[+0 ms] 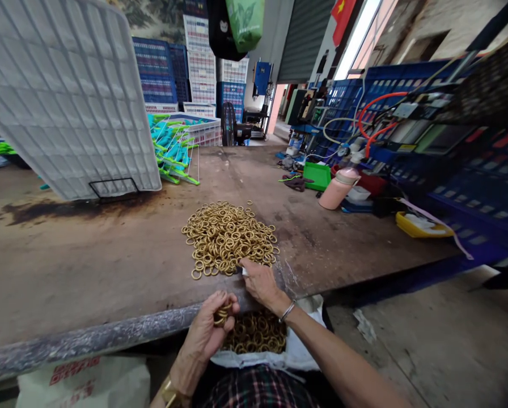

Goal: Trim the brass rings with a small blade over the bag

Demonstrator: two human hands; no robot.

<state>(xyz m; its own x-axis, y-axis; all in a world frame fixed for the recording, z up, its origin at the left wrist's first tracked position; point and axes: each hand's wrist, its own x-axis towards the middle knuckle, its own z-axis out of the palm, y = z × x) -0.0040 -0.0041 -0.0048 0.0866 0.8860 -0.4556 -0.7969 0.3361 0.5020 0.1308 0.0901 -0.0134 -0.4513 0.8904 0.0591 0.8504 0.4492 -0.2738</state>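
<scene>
A heap of small brass rings (228, 237) lies on the worn brown worktable (88, 266). My right hand (260, 281) reaches onto the near edge of the heap, its fingers bent down among the rings. My left hand (209, 328) is curled below the table edge, closed on several brass rings. Under both hands a white sack (299, 351) on my lap holds more brass rings (256, 334).
A white plastic crate (67, 96) leans at the back left, beside a rack of green and blue pieces (173, 150). A pink bottle (337, 190), a green tray (317, 174) and a yellow tray (422, 225) sit at the right. Stacked blue crates (158, 71) stand behind.
</scene>
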